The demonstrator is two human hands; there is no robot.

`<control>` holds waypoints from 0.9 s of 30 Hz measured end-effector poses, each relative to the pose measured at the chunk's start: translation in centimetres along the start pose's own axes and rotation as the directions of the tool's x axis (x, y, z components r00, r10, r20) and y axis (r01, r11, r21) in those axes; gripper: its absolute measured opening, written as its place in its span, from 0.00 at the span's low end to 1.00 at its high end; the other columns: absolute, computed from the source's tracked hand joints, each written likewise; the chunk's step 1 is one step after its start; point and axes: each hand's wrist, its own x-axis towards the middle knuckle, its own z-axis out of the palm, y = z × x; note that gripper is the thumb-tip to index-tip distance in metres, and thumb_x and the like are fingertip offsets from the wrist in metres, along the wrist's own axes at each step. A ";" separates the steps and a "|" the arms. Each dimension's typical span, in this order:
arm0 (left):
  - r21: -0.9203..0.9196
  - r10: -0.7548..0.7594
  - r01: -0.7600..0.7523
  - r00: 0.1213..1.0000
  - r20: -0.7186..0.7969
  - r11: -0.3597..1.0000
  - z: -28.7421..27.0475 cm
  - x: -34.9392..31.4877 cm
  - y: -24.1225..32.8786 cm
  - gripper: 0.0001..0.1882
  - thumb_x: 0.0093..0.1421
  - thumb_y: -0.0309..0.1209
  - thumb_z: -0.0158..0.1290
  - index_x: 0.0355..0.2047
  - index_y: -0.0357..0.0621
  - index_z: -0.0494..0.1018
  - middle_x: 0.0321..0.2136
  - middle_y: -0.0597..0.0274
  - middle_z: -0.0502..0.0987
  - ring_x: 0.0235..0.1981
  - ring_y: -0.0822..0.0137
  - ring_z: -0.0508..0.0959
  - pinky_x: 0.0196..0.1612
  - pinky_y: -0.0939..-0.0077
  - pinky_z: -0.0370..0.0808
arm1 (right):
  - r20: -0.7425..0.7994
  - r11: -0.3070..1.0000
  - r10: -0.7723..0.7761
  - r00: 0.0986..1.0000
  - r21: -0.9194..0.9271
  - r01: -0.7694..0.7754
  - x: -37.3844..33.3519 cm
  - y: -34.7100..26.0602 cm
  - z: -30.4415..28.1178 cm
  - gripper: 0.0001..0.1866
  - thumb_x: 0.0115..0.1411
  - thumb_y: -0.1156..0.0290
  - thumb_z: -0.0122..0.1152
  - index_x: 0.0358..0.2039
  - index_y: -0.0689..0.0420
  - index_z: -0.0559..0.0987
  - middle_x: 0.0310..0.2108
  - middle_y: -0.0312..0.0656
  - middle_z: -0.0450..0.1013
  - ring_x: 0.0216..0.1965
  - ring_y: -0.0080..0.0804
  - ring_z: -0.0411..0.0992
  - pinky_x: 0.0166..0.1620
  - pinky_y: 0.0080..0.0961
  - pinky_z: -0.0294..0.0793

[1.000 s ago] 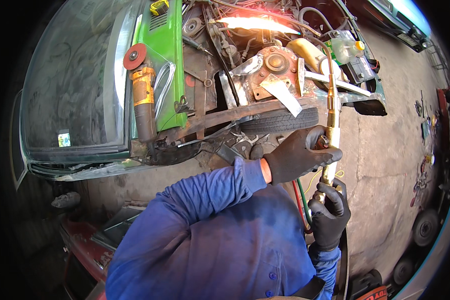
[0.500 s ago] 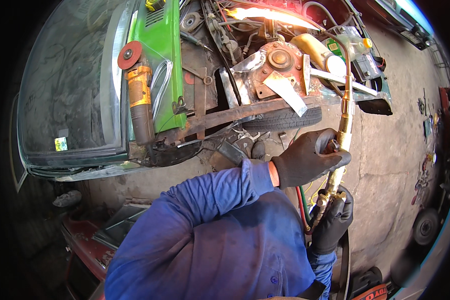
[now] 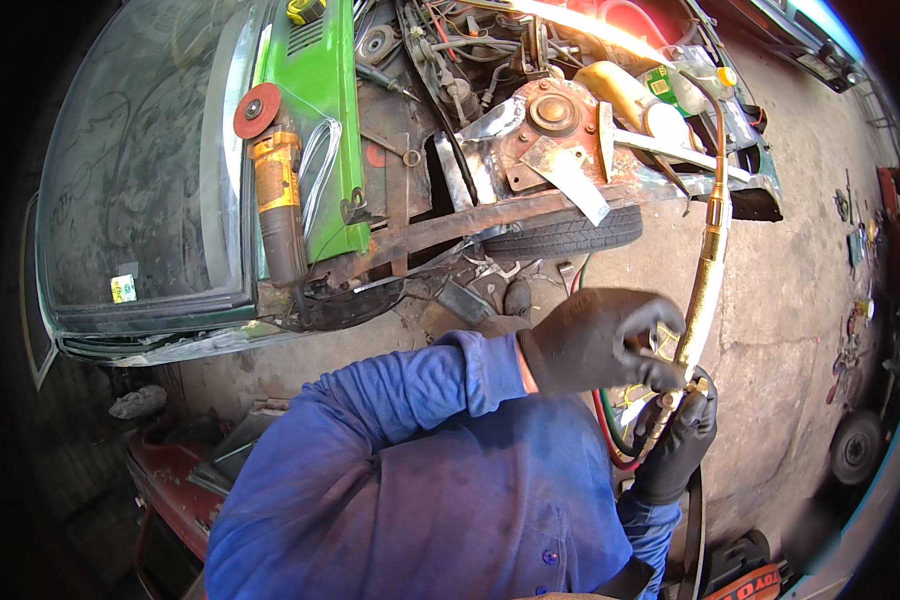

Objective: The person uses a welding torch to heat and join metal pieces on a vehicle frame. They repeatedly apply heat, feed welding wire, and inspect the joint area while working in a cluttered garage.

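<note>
A lit brass gas torch [image 3: 703,290] stands at a slant before me, its thin bent neck reaching over the engine bay. From its tip a bright orange-white flame [image 3: 580,22] streams leftward. My right hand [image 3: 682,445], in a black glove, is closed round the torch's lower end by the valves. Red and green hoses [image 3: 606,425] hang beside that end. My left hand [image 3: 600,340], also gloved, is beside the lower torch body; its fingers are curled but apart, with a gap between thumb and forefinger. The thumb is close to the valves; whether it touches is unclear.
An angle grinder [image 3: 278,200] with a red disc rests on the green car body [image 3: 320,190]. Past the torch are a plastic bottle [image 3: 705,88], a rusty strut mount [image 3: 555,125] and a metal strip [image 3: 582,190]. Below sits a tyre [image 3: 570,236].
My left hand has left the torch's middle and moved down and left, its fingers loosening. The torch has shifted slightly right, and the flame with it. My right hand keeps its grip.
</note>
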 end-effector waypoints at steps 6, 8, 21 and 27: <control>0.167 0.207 -0.244 0.955 0.212 0.955 2.2 -1.7 -0.4 0.32 0.61 0.43 0.73 0.64 0.49 0.78 0.41 0.58 0.83 0.42 0.54 0.83 0.57 0.51 0.75 | -0.010 0.999 -0.038 0.999 0.011 0.038 0.1 -0.1 -0.3 0.31 0.81 0.45 0.52 0.62 0.64 0.76 0.47 0.43 0.82 0.48 0.27 0.80 0.50 0.26 0.81; 0.175 0.248 -0.283 0.948 0.198 0.943 2.5 -2.0 -0.7 0.32 0.61 0.40 0.72 0.65 0.50 0.78 0.42 0.59 0.83 0.44 0.54 0.82 0.60 0.50 0.75 | 0.000 0.999 -0.047 0.999 0.019 0.047 0.0 -0.2 -0.3 0.30 0.82 0.47 0.52 0.62 0.64 0.76 0.47 0.43 0.82 0.47 0.26 0.80 0.50 0.25 0.81; 0.165 0.295 -0.331 0.932 0.211 0.929 2.4 -2.4 -1.2 0.31 0.64 0.40 0.70 0.66 0.49 0.77 0.42 0.59 0.82 0.43 0.55 0.81 0.55 0.51 0.78 | -0.008 0.995 -0.051 0.999 0.084 0.052 -0.2 0.6 -0.2 0.26 0.83 0.51 0.52 0.61 0.64 0.77 0.47 0.42 0.82 0.46 0.25 0.79 0.50 0.24 0.80; 0.151 0.309 -0.343 0.928 0.210 0.927 2.1 -2.4 -1.2 0.32 0.64 0.39 0.70 0.67 0.49 0.76 0.43 0.58 0.81 0.44 0.54 0.81 0.54 0.52 0.78 | 0.014 0.992 -0.045 0.999 0.116 0.043 -0.3 0.3 0.1 0.27 0.82 0.50 0.52 0.61 0.65 0.76 0.48 0.45 0.82 0.49 0.28 0.81 0.53 0.27 0.82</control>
